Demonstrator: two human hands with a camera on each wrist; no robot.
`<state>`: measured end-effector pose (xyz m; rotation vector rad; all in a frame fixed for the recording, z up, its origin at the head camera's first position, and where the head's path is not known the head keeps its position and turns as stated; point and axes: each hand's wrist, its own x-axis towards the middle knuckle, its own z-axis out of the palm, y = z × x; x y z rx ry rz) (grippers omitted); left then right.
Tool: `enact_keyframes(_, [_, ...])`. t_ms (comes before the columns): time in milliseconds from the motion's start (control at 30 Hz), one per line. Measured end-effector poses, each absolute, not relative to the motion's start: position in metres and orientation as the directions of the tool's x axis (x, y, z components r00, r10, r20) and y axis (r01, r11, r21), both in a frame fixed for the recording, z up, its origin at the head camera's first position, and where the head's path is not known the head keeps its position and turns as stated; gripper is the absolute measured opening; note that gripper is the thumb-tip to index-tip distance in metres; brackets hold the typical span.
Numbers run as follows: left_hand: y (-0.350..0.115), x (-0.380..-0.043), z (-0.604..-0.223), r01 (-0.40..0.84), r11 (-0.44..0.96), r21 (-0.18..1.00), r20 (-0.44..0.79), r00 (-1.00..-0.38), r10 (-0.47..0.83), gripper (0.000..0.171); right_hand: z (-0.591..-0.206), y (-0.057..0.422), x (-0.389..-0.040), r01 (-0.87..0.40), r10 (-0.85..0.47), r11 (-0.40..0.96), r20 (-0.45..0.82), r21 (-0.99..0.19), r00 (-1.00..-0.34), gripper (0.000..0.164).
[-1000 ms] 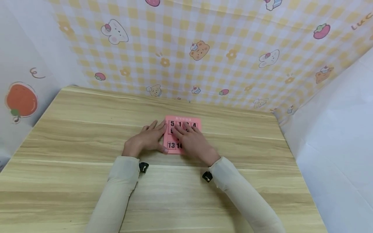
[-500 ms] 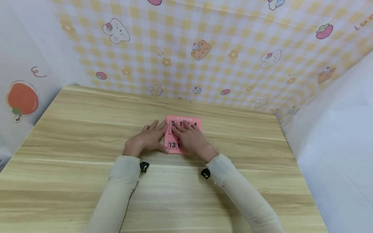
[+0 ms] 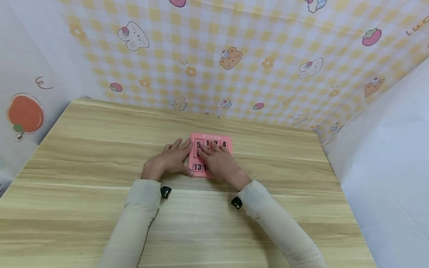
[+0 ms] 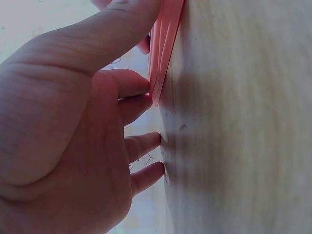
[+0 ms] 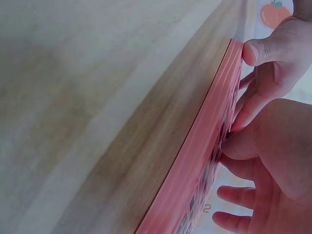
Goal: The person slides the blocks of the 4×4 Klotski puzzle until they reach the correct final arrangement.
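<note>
Toward the far side of the wooden tabletop (image 3: 110, 156): pink number sliding puzzle (image 3: 211, 136) lies flat, right hand (image 3: 221, 162) over its face, left hand (image 3: 171, 158) at its left edge.
Detail: long axis appears to run away from the person, though foreshortening leaves this uncertain. Right hand is nearer the tiles: digits extended, some tips on the upper left ones, nothing gripped. Left hand is spread, fingers nearly straight, thumb and some fingertips touching the puzzle's side without wrapping round it. Key relation, as judged: tile 5 (image 3: 199, 144) heads the left column, and a blank slot (image 3: 197, 160) lies lower down it, just beyond tile 13 (image 3: 197, 167). Versus half a second ago: tile 5 sits slightly closer to the person, a bare strip above it; left hand looks unchanged.
</note>
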<state>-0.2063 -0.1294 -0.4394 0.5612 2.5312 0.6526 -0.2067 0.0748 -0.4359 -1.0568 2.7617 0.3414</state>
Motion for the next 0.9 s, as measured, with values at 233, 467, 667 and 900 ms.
enact_keyframes(233, [-0.128,-0.207,-0.441,0.270,0.801,0.534,-0.323,-0.810,0.489,0.110,-0.437,0.076,-0.204,-0.669,-0.633,0.728,-0.228,0.150,-0.740,0.060])
enact_keyframes(467, [-0.128,-0.207,-0.440,0.269,0.804,0.531,-0.324,-0.812,0.486,0.110,-0.437,0.077,-0.201,-0.666,-0.633,0.732,-0.220,0.140,-0.742,0.056])
enact_keyframes(667, [-0.128,-0.207,-0.439,0.267,0.802,0.535,-0.323,-0.812,0.486,0.110,-0.436,0.076,-0.199,-0.665,-0.633,0.732,-0.215,0.146,-0.744,0.054])
enact_keyframes(900, [-0.129,-0.206,-0.439,0.276,0.799,0.535,-0.315,-0.812,0.492,0.109,-0.435,0.077,-0.195,-0.672,-0.638,0.726,-0.222,0.147,-0.737,0.057])
